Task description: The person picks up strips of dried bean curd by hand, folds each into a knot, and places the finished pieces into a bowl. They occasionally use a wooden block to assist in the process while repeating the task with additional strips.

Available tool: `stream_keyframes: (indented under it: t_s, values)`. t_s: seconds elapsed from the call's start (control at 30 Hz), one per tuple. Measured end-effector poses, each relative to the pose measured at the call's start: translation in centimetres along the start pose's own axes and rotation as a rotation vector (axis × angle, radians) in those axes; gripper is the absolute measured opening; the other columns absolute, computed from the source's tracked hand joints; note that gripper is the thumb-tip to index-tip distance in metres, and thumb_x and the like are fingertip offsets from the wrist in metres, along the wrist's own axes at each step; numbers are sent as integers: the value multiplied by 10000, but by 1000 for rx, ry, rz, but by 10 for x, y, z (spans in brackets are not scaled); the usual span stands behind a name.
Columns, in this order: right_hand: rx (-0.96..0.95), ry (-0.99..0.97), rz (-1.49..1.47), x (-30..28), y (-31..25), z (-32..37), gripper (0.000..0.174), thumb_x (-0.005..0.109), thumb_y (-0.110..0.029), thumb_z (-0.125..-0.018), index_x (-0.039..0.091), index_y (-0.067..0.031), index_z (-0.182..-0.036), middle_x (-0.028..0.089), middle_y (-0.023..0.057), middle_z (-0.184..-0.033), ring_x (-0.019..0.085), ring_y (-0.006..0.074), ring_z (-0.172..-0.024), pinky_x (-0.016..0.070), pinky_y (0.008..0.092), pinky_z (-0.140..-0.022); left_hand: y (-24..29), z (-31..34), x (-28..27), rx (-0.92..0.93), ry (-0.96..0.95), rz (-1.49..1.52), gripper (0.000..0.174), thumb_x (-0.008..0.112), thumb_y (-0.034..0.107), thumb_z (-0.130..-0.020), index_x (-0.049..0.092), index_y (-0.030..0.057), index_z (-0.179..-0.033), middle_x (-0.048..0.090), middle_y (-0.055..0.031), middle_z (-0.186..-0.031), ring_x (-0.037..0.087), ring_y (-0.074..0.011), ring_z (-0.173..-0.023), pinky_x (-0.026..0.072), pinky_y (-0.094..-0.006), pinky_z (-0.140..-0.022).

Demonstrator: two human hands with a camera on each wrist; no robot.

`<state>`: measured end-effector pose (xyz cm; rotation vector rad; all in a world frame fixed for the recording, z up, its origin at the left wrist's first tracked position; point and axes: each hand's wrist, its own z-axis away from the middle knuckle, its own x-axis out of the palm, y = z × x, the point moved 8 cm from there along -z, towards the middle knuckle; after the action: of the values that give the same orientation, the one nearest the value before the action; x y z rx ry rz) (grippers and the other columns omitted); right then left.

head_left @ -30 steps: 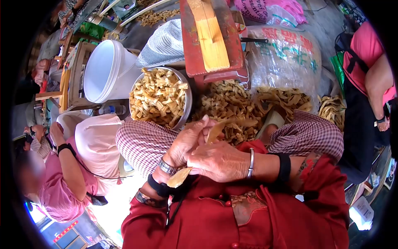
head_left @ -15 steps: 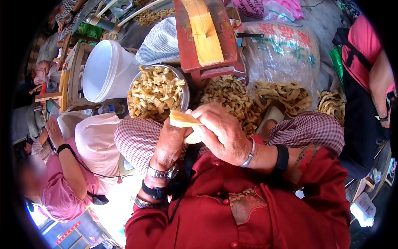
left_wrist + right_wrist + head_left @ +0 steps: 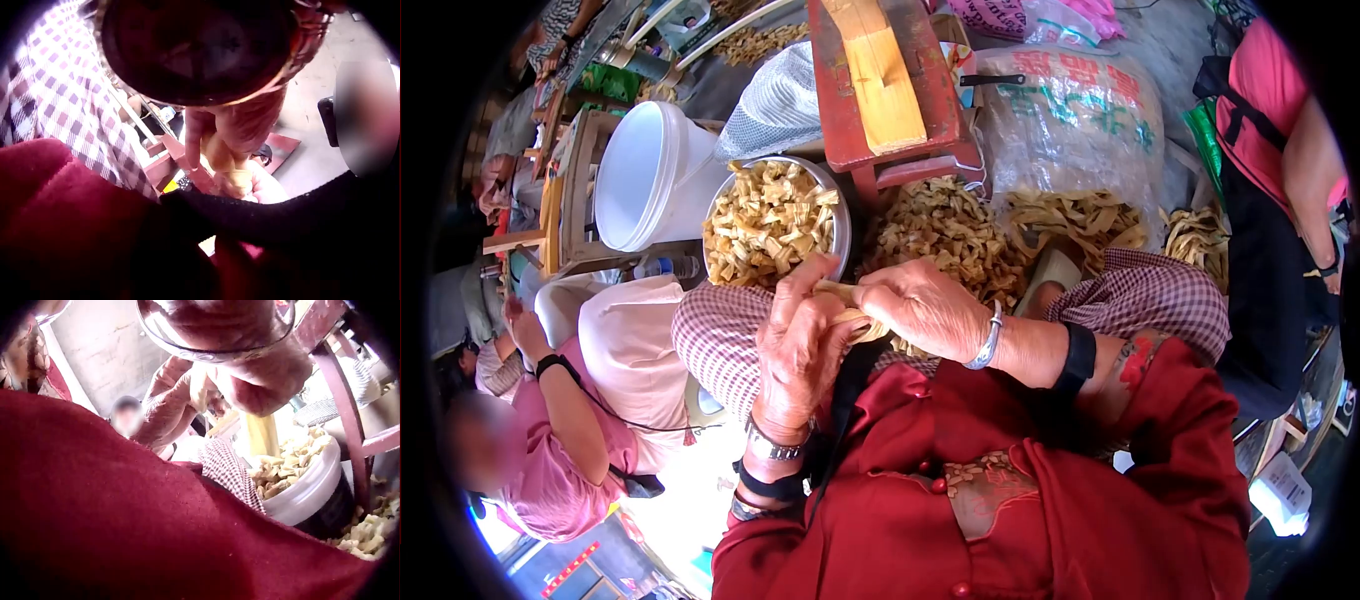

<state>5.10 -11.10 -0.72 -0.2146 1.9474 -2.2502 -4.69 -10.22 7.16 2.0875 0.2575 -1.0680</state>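
A pale tan dried strip (image 3: 862, 322) runs between my two hands above the lap, looped and bunched at the middle. My left hand (image 3: 793, 335) grips one side of it with curled fingers, the back of the hand turned up. With thumb and fingers, my right hand (image 3: 925, 308) pinches the other side. In the right wrist view, a flat yellowish end of the strip (image 3: 261, 434) hangs below the right hand. The left wrist view shows the strip (image 3: 228, 169) folded among the left fingers, partly hidden by them.
Ahead stands a round bucket (image 3: 841, 225) of short knotted pieces (image 3: 770, 220). Beside it are a pile of similar pieces (image 3: 945, 235), long strips (image 3: 1080, 225), a red bench (image 3: 840, 120) with a wooden board (image 3: 885, 95), and a white bucket (image 3: 640, 180). Another person (image 3: 570, 420) sits at left.
The strip's loose end, hanging at left a second ago, was lifted and folded over. My left hand has turned back-up, and both hands now draw the strip between them.
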Motion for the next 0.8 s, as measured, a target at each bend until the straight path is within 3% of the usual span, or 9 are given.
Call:
stream_keyframes:
  t_s: [0.07,0.1,0.17,0.27,0.33,0.43,0.67,0.73,0.8]
  values:
    - [-22,-85,59,2,-1,0,347,454,-285,-908,562,10,-761,563,124,-633,523,248,-572,429,319,-584,-16,8,4,-122,-52,145,199,698,41,-759,524,35,-856,596,-80,-877,606,-195,-740,499,-254,-609]
    - [-113,-53,99,-2,-9,0,341,474,-336,-893,593,-24,-827,581,178,-652,584,342,-614,447,409,-574,-28,14,8,-265,-57,283,189,692,49,-776,525,38,-866,601,-63,-857,598,-163,-727,491,-238,-603]
    - [-221,35,182,-5,-22,6,319,504,-372,-891,564,-59,-895,595,156,-667,600,336,-645,455,411,-570,-43,24,16,-572,3,797,184,669,51,-820,529,41,-939,597,-18,-816,546,-64,-677,449,-188,-583]
    - [-436,55,267,-5,-44,16,247,527,-332,-899,483,-90,-925,588,128,-690,602,338,-661,454,418,-550,-43,18,24,-658,116,1337,318,706,184,-810,521,32,-1018,599,-23,-809,556,-69,-652,458,-183,-589]
    - [-473,76,236,-5,-50,20,230,512,-303,-909,465,-78,-911,572,146,-680,591,354,-657,444,427,-541,-34,17,29,-674,-14,1536,485,714,274,-799,503,1,-1140,616,-57,-876,584,-97,-703,477,-201,-613]
    - [-479,118,112,-12,-39,15,216,501,-285,-918,481,-70,-925,564,162,-673,581,367,-652,435,432,-538,-27,16,27,-633,-59,1531,579,713,212,-795,447,-12,-1258,611,-102,-1013,615,-147,-825,509,-242,-725]
    - [-408,133,80,-18,-24,16,211,503,-265,-921,501,-60,-973,580,180,-692,591,372,-658,448,431,-544,-24,1,24,-381,-180,656,477,663,249,-839,536,-16,-1215,579,-76,-1064,512,-171,-1020,393,-300,-920]
    - [-335,161,34,-22,-17,13,202,523,-211,-922,487,-44,-1030,591,116,-780,598,245,-661,462,344,-573,-21,-3,32,-412,-149,681,558,541,444,-890,546,-29,-1186,503,-149,-1243,525,-197,-1070,398,-320,-934]
    - [-175,102,-135,-20,-5,8,279,556,-132,-910,413,-45,-1133,596,56,-888,583,96,-709,481,257,-586,-27,4,42,-576,-172,977,515,525,412,-906,556,-38,-1155,477,-175,-1291,549,-243,-1062,466,-357,-865]
